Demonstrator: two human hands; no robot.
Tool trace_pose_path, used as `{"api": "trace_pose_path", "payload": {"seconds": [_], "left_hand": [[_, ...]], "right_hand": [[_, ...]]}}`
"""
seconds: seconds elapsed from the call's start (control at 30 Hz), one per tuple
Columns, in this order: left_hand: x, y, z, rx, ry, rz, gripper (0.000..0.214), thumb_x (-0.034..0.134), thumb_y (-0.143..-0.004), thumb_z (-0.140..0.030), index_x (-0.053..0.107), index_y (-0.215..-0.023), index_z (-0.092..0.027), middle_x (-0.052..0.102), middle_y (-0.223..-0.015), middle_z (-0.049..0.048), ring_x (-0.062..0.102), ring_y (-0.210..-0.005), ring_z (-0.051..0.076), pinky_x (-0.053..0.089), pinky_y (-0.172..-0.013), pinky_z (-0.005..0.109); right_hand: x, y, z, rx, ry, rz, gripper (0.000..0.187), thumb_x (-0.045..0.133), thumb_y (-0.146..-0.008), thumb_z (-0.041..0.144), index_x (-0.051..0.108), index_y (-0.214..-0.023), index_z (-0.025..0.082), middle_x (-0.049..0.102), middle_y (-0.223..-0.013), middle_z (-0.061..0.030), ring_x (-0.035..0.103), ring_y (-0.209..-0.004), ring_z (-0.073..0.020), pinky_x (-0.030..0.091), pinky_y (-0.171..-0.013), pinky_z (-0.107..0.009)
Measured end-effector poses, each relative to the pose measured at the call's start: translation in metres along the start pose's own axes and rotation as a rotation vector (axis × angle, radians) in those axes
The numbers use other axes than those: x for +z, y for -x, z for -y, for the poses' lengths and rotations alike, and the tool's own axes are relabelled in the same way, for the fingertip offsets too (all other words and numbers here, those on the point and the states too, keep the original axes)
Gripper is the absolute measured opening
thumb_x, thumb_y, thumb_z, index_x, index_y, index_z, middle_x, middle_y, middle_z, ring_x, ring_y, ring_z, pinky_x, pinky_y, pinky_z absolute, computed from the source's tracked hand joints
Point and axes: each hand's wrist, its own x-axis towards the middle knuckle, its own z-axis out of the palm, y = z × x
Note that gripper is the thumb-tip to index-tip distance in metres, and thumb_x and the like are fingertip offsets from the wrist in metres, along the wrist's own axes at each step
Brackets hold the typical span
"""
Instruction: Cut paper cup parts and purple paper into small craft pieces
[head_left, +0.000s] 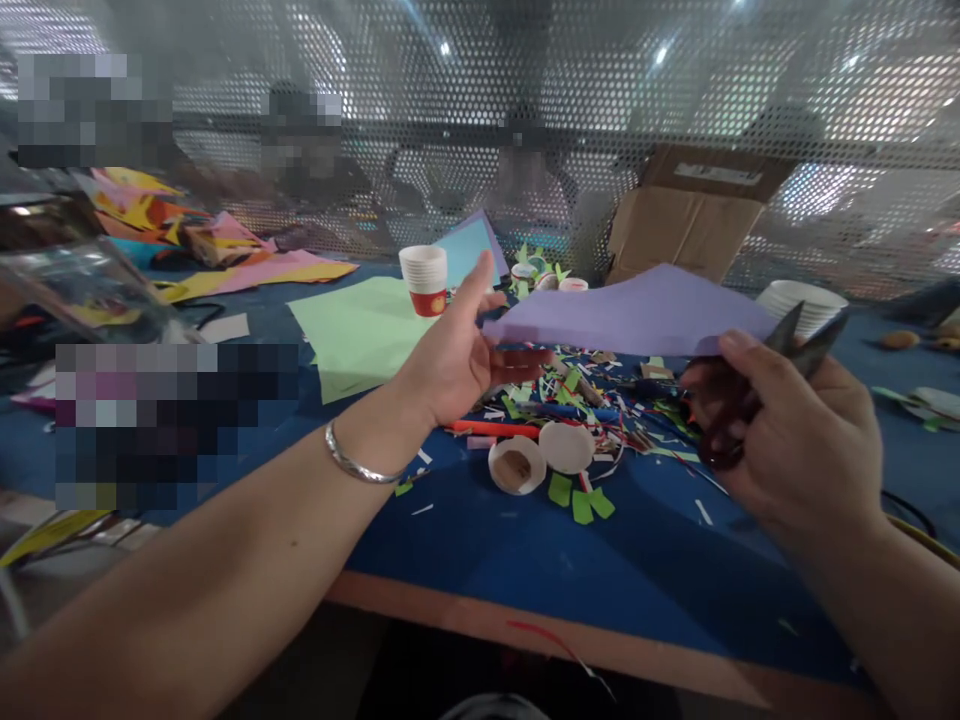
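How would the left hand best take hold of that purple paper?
Probably a light pinch at the left end, from the left: the purple paper is thin, that end points toward the open left hand, and the right hand, with the scissors, holds the opposite end.

Both my forearms (247, 555) are cut off by the edge of my view. My right hand (810, 430) hides part of the scissors (816, 352) and the right end of the purple sheet (637, 312); whether my left hand (469, 360) touches the sheet's other end, I can't tell. The sheet covers some of the cardboard box's (682, 220) lower part, beyond the far edge of the desk (637, 560). Nearer that edge's right end, the blades hide part of the white bowl stack (799, 295). Pixel blocks (172, 420) mask some of the desk's left side. People (319, 180) behind the perforated screen (450, 120) are blurred.
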Motion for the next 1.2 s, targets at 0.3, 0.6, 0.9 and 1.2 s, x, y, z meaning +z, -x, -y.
{"api": "trace_pose_path", "payload": {"seconds": [0.3,0.6,0.9,1.2], "left_hand": [[-0.001,0.007,-0.010,0.394,-0.212,0.014,0.043,0.078,-0.072,-0.012,0.059,-0.110,-0.022,0.066,-0.112,0.0035,0.065,-0.101,0.020,0.058,-0.087,0.036],[-0.005,0.091,-0.012,0.341,-0.548,-0.131,0.035,0.081,-0.079,-0.032,0.070,-0.113,-0.027,0.072,-0.111,0.0030,0.068,-0.098,0.023,0.059,-0.081,0.033],[-0.010,0.073,-0.022,0.316,-0.412,0.021,0.042,0.082,-0.078,-0.026,0.070,-0.117,-0.028,0.073,-0.113,0.0015,0.068,-0.100,0.022,0.059,-0.082,0.032],[-0.004,0.029,-0.036,0.481,-0.381,0.212,0.038,0.080,-0.079,-0.019,0.070,-0.114,-0.029,0.072,-0.113,-0.0019,0.063,-0.104,0.020,0.056,-0.095,0.039]], "right_hand": [[-0.012,0.011,0.008,0.012,0.184,0.086,0.031,0.077,-0.081,0.041,0.063,-0.072,0.015,0.063,-0.063,-0.0023,0.045,-0.043,-0.0066,0.027,-0.038,-0.020],[-0.067,0.071,0.010,0.269,0.534,0.431,0.049,0.067,-0.084,0.062,0.067,-0.068,0.015,0.059,-0.057,-0.0042,0.043,-0.043,-0.0079,0.030,-0.036,-0.018],[-0.073,0.069,0.018,-0.018,0.713,0.295,0.042,0.063,-0.088,0.057,0.062,-0.071,0.019,0.051,-0.056,0.0018,0.043,-0.046,-0.0072,0.035,-0.045,-0.017],[-0.064,0.064,0.023,-0.147,0.804,0.332,0.036,0.062,-0.088,0.056,0.062,-0.078,0.021,0.054,-0.057,0.0032,0.047,-0.049,-0.0091,0.038,-0.051,-0.020]]}}
